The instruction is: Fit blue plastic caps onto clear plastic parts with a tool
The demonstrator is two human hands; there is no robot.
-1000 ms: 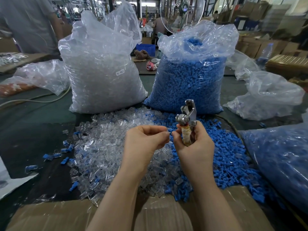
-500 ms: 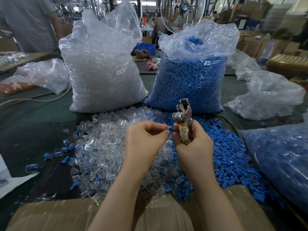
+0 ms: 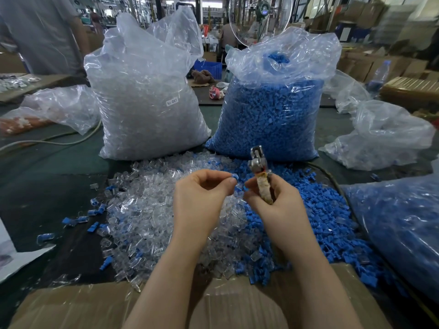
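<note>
My left hand (image 3: 202, 193) is raised over the pile of clear plastic parts (image 3: 147, 210) and pinches a small blue cap (image 3: 234, 178) between thumb and fingertips. Close beside it, my right hand (image 3: 270, 200) grips a metal plier-like tool (image 3: 259, 172) by its taped handle, jaws pointing up. The right thumb and forefinger touch a small blue piece (image 3: 238, 188) between the two hands; whether a clear part is there I cannot tell. Loose blue caps (image 3: 316, 210) lie heaped to the right of the clear pile.
A big bag of clear parts (image 3: 147, 110) and a big bag of blue caps (image 3: 273, 115) stand behind the piles. More plastic bags (image 3: 380, 138) lie at the right and left. A cardboard box (image 3: 78, 305) sits at the near edge. A person (image 3: 40, 36) stands at the far left.
Both hands have shifted slightly left and the tool has tilted more upright. The blue cap now shows at my left fingertips, right by my right thumb.
</note>
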